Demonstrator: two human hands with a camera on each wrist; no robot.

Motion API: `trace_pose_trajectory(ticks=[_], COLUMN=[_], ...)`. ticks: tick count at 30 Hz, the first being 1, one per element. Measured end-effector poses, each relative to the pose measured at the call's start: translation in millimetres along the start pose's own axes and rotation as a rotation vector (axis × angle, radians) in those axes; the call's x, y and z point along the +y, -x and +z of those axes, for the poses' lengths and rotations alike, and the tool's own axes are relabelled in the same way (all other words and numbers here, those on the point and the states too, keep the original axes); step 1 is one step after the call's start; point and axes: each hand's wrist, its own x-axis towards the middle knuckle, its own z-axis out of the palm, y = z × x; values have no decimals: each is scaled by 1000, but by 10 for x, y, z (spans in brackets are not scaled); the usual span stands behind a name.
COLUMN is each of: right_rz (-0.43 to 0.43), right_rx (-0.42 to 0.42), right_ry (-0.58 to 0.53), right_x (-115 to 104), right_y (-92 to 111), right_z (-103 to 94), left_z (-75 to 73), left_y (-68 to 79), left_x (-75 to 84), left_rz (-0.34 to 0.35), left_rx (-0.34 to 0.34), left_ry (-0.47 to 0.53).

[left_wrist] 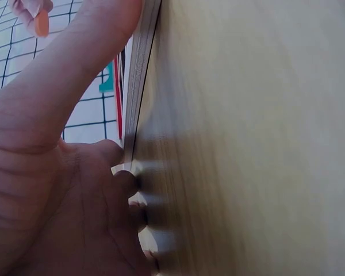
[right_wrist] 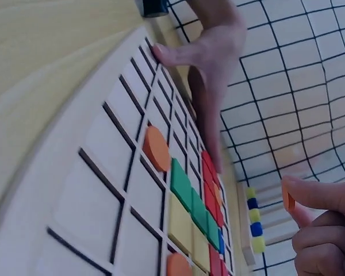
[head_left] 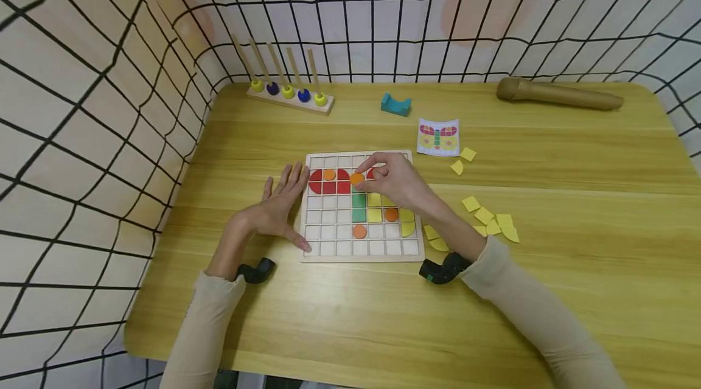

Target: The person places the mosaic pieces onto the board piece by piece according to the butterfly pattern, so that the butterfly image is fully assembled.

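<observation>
A wooden grid board (head_left: 328,248) lies flat on the table. My left hand (head_left: 275,209) rests along its left edge, fingers spread, the thumb near the lower left corner. In the left wrist view the palm (left_wrist: 63,201) stands beside the board's edge. My right hand (head_left: 397,180) pinches an orange disc (head_left: 357,179) above the upper middle of the board. The right wrist view shows the disc (right_wrist: 288,194) held clear of the board between thumb and finger. Red pieces (head_left: 330,187), green squares (head_left: 358,208), yellow pieces (head_left: 375,207) and more orange discs (head_left: 359,231) sit in the cells.
Loose yellow pieces (head_left: 484,215) lie right of the board, near a butterfly picture card (head_left: 438,137). Farther back are a pegged bead stand (head_left: 290,98), a teal block (head_left: 395,105) and a brown stick (head_left: 558,94). Black wire mesh (head_left: 372,17) borders the table.
</observation>
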Motion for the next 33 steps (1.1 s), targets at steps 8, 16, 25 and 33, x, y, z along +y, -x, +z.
trace_pose_trajectory(ticks=[8, 16, 25, 33], right_rz=[10, -28, -28, -50], right_rx=[-106, -85, -94, -15], right_ry=[121, 198, 194, 180], right_x=[69, 160, 163, 262], right_y=[-79, -144, -139, 200], right_z=[409, 638, 626, -300], left_z=[-9, -9, 4, 3], left_y=[-3, 5, 21, -1], left_x=[3, -2, -4, -17], left_rz=[5, 7, 6, 1], left_rx=[-3, 2, -2, -5], left_ry=[5, 7, 1, 6])
